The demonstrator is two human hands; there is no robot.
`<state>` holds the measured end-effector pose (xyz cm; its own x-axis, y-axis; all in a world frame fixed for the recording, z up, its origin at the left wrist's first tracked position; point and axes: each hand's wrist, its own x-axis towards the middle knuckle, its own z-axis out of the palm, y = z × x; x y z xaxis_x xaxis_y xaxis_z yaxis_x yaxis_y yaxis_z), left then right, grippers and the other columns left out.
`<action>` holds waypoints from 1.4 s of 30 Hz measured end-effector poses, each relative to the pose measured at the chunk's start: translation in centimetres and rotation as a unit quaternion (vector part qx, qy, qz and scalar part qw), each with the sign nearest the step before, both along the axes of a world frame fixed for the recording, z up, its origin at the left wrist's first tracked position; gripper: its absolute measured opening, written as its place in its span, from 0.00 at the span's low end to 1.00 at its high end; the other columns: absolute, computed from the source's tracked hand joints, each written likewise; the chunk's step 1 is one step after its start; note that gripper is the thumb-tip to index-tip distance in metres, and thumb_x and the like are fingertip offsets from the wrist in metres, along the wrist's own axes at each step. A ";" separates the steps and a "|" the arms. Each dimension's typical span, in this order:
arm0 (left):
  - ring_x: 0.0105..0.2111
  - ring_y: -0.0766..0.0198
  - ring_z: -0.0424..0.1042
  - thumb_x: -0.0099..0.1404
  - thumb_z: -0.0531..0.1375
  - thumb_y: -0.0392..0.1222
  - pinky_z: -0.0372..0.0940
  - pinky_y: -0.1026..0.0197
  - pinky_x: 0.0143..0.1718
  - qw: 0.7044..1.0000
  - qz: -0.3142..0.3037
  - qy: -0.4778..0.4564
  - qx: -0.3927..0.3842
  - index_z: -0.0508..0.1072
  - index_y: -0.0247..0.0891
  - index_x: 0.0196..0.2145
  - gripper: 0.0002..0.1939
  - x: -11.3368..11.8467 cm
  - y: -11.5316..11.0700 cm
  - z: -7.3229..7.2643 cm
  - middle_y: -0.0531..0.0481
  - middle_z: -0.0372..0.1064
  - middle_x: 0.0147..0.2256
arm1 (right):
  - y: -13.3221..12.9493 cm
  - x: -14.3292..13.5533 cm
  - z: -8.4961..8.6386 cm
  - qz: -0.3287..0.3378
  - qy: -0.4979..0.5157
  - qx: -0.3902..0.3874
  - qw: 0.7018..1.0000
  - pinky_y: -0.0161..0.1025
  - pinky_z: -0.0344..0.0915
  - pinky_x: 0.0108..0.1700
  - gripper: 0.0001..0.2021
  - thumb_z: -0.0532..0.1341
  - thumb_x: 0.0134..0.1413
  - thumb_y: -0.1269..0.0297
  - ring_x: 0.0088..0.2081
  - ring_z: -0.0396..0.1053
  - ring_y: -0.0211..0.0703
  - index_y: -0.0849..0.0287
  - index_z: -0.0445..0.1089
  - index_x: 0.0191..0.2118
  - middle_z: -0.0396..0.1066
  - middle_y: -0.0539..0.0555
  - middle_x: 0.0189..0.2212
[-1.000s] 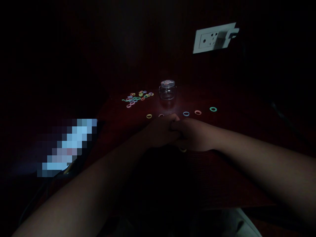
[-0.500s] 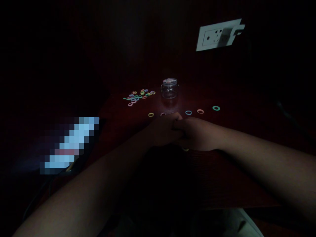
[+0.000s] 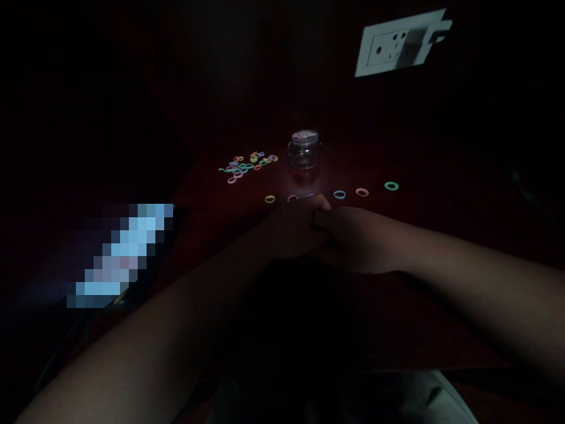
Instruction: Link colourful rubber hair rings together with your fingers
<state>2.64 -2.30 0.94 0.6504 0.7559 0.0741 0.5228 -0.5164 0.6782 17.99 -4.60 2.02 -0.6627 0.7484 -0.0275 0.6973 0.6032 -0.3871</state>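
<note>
My left hand (image 3: 293,227) and my right hand (image 3: 355,238) meet over the dark red table, their curled fingers pressed together. What lies between them, if anything, is hidden in shadow. Just beyond stands a row of small elastic hair ties: a yellow hair tie (image 3: 269,199), a pale pink hair tie (image 3: 292,198) partly behind my left hand, a blue hair tie (image 3: 339,191), a salmon hair tie (image 3: 362,188) and a green hair tie (image 3: 391,182). A purplish one is nearly covered by my left fingers.
A clear lidded jar (image 3: 303,156) stands behind the row. Left of it lies a loose pile of coloured hair ties (image 3: 242,166). A lit, blurred screen (image 3: 128,247) is at the left. On the back wall is a socket plate (image 3: 384,50) with a plug.
The view has shifted slightly, so the socket and jar sit higher. A yellow hair tie that showed below my right hand is out of sight. My hands remain together.
</note>
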 end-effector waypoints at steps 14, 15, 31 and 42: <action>0.35 0.62 0.66 0.50 0.57 0.37 0.61 0.58 0.37 1.000 -0.005 0.000 0.008 0.64 0.37 0.35 0.12 -0.1 0.1 0.0 0.51 0.68 0.35 | -0.3 -0.1 0.2 -0.012 -0.020 -0.008 1.000 0.34 0.55 0.26 0.14 0.58 0.47 0.57 0.28 0.66 0.39 0.60 0.68 0.38 0.71 0.56 0.33; 0.35 0.62 0.66 0.50 0.57 0.37 0.61 0.58 0.36 1.000 -0.005 0.000 0.007 0.64 0.37 0.35 0.12 -0.1 0.1 0.0 0.51 0.68 0.35 | -0.3 -0.1 0.2 -0.013 -0.021 -0.007 1.000 0.34 0.55 0.26 0.14 0.58 0.47 0.57 0.28 0.66 0.39 0.60 0.67 0.38 0.71 0.56 0.33; 0.36 0.62 0.66 0.50 0.57 0.36 0.61 0.59 0.35 1.000 -0.011 -0.014 -0.014 0.64 0.37 0.36 0.12 -0.1 0.0 0.0 0.50 0.68 0.36 | -0.3 0.1 -0.1 0.001 -0.023 0.007 1.000 0.35 0.56 0.28 0.14 0.57 0.48 0.56 0.29 0.66 0.41 0.59 0.67 0.38 0.71 0.56 0.33; 0.34 0.63 0.67 0.50 0.57 0.36 0.61 0.60 0.35 1.000 -0.017 -0.009 -0.012 0.64 0.37 0.37 0.14 -0.1 0.0 -0.1 0.52 0.68 0.35 | -0.7 0.0 0.3 -0.016 -0.040 0.025 0.999 0.35 0.58 0.28 0.15 0.58 0.47 0.57 0.30 0.68 0.42 0.60 0.67 0.40 0.71 0.56 0.33</action>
<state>2.58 -2.30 0.87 0.6741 0.7354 0.0689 0.4925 -0.5170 0.7001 17.95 -5.29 2.34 -0.6360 0.7705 -0.0425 0.7439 0.5975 -0.2993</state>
